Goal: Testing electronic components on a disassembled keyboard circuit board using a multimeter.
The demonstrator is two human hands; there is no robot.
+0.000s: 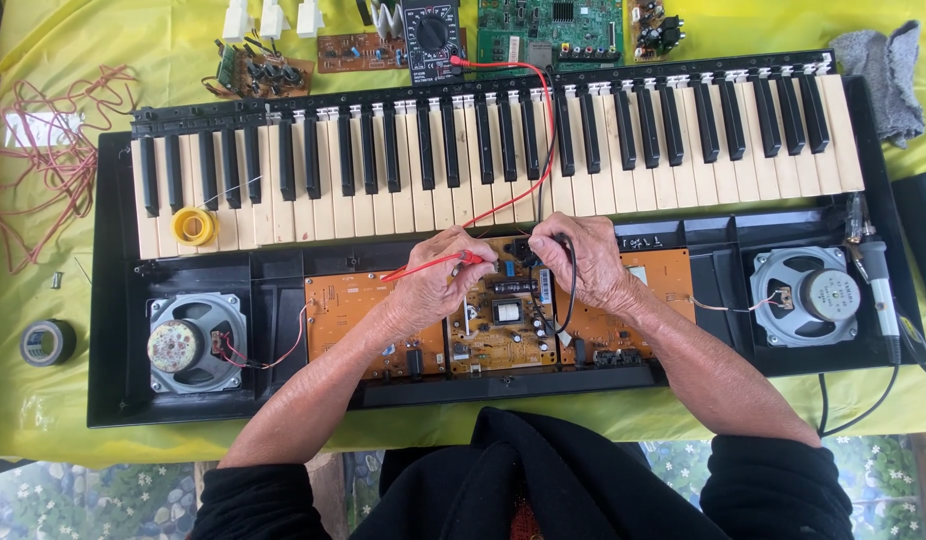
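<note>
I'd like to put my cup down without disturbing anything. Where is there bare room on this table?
Bare yellow cloth shows at the left, between the tangled red wire and the black tape roll. A narrow strip runs along the near edge of the opened black keyboard. The far edge is crowded with loose circuit boards and a multimeter. Both hands, left and right, hold probes over the orange board.

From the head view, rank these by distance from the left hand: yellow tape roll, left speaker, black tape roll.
Measured from the left hand:
1. Left speaker, in the case, lower left.
2. Yellow tape roll, on the keys, upper left; nearly tied with the speaker.
3. Black tape roll, on the cloth, far left.
</note>
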